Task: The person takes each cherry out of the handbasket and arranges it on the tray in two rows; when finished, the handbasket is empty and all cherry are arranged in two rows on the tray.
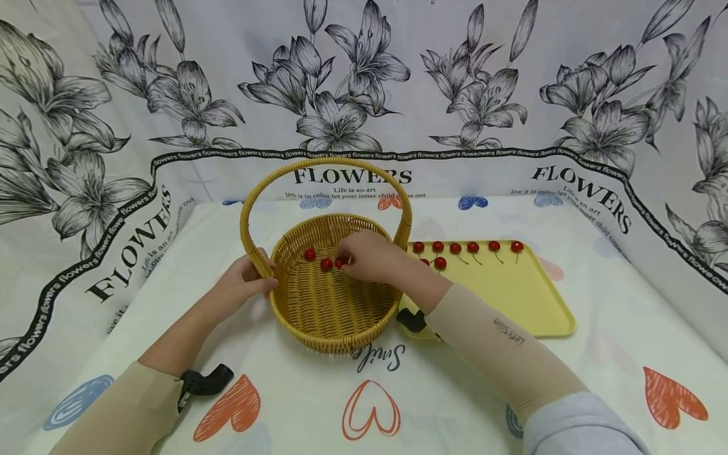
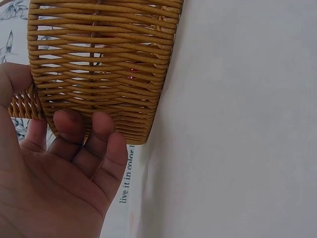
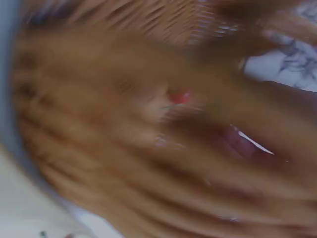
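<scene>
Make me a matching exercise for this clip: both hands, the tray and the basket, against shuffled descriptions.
1. Left hand
2. Right hand
3. Tray
4. Basket

A. Yellow, with cherries along its far edge
B. Reaching down inside the basket
C. Woven, with a tall arched handle
D. Gripping near the handle's base

Pairs: 1-D, 2-B, 3-A, 4-C

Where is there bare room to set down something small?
The yellow rectangular tray is bare between its round red cherries and the beige right sleeve. The white heart-printed tablecloth is free in front of the brown woven basket. Crowded: the basket's back part, with cherries and the right hand, and its left rim, beside the left hand.
</scene>
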`<state>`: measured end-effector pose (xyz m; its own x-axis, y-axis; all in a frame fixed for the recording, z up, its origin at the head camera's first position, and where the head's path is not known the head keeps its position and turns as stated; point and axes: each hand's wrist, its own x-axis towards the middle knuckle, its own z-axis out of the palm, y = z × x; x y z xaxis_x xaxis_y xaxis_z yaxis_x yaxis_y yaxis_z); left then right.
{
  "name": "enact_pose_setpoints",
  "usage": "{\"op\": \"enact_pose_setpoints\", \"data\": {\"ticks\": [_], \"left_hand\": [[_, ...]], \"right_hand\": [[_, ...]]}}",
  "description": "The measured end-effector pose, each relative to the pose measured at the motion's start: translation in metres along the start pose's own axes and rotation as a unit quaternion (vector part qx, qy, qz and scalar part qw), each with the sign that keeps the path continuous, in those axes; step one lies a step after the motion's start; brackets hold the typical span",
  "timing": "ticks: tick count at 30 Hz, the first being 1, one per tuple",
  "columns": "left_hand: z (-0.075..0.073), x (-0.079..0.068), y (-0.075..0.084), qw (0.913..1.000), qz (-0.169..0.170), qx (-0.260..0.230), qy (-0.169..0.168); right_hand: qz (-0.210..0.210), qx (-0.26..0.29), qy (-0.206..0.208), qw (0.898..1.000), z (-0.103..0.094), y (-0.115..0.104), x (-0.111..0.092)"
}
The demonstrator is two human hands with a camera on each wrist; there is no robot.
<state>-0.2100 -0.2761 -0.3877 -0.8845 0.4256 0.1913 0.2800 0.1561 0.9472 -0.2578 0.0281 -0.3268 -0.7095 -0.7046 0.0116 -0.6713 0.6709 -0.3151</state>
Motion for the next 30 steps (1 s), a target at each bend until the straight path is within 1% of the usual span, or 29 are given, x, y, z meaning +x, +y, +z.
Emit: {"op": "enact_pose_setpoints", "data": {"ticks": [3, 7, 10, 12, 14, 15, 17, 22, 27, 30], "left_hand": [[0.001, 0.001, 0.001, 1.0, -0.001, 0.004, 0.001], [0.002, 0.002, 0.001, 0.9999, -0.004, 0.011, 0.005], [0.002, 0.001, 0.001, 0.9998, -0.005, 0.017, 0.005], [0.002, 0.001, 0.002, 0.9997, -0.008, 0.022, 0.006], [0.002, 0.0, 0.002, 0.9996, -0.009, 0.025, 0.006], [0.002, 0.0, 0.003, 0.9996, -0.011, 0.025, 0.007], [0.001, -0.001, 0.002, 0.9995, -0.018, 0.026, 0.01], [0.002, -0.002, 0.001, 0.9994, -0.024, 0.024, 0.012], [0.002, -0.002, 0.001, 0.9995, -0.015, 0.026, 0.012], [0.001, -0.001, 0.001, 0.9996, -0.01, 0.024, 0.009]], "right_hand": [[0.008, 0.08, 0.022, 0.997, -0.016, -0.007, -0.024], [0.001, 0.178, 0.048, 0.983, -0.033, -0.008, -0.063], [0.005, 0.239, 0.053, 0.97, -0.043, 0.002, -0.091], [0.021, 0.271, 0.057, 0.961, -0.049, 0.013, -0.108], [0.042, 0.289, 0.065, 0.954, -0.054, 0.027, -0.121], [0.055, 0.294, 0.07, 0.952, -0.056, 0.035, -0.126], [0.076, 0.287, 0.082, 0.951, -0.061, 0.052, -0.131], [0.126, 0.244, 0.097, 0.957, -0.066, 0.096, -0.143], [0.187, 0.231, 0.083, 0.951, -0.055, 0.135, -0.151], [0.215, 0.223, 0.071, 0.948, -0.046, 0.151, -0.155]]}}
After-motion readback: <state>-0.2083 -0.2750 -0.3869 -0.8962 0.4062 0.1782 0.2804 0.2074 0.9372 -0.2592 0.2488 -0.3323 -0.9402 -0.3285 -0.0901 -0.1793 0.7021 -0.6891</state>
